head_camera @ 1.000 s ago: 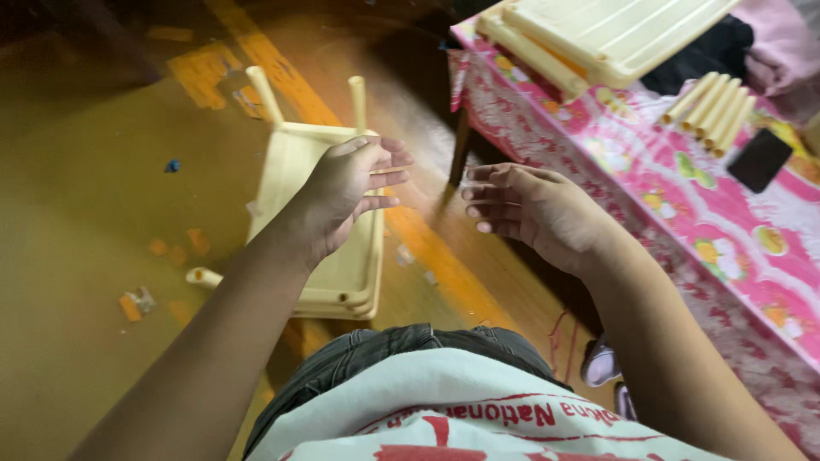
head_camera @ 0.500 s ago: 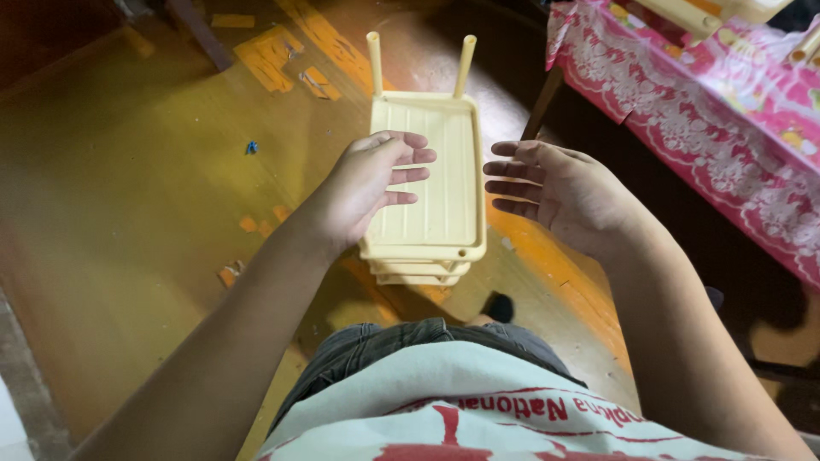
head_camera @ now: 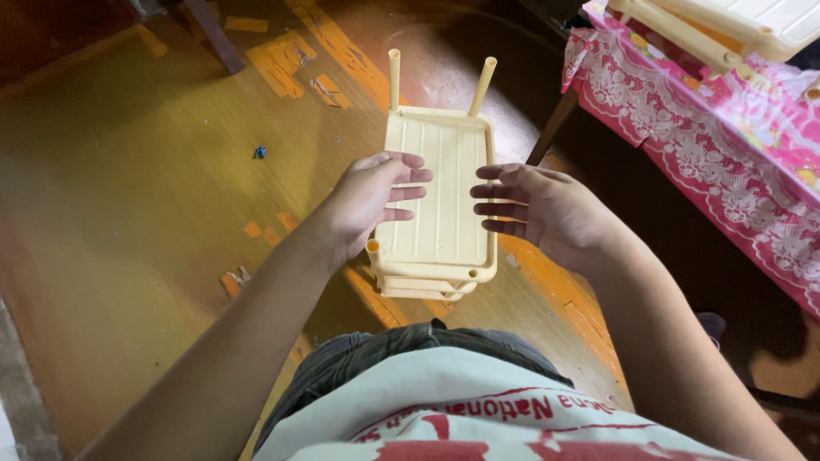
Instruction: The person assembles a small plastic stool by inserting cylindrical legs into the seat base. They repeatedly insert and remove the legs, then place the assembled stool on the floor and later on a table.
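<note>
Worn yellow-brown floor fills most of the frame, with orange patches and a small blue scrap at the left. At the bottom edge sit the person's shirt and dark shorts. Above them, at centre, a stack of cream plastic trays is upside down on the floor, its ribbed base up and 2 legs pointing toward the top of the frame. The left hand rests its fingers on the stack's left side, its palm hidden, so I cannot tell whether it grips. The right hand is open, fingers spread, just right of the stack and not clearly touching it. At the upper right, a table under a pink floral cloth carries more cream parts. Compared with 0.5 s ago, hands and stack keep nearly the same pose; 1.0 s ago the stack lay further left in the frame.
</note>
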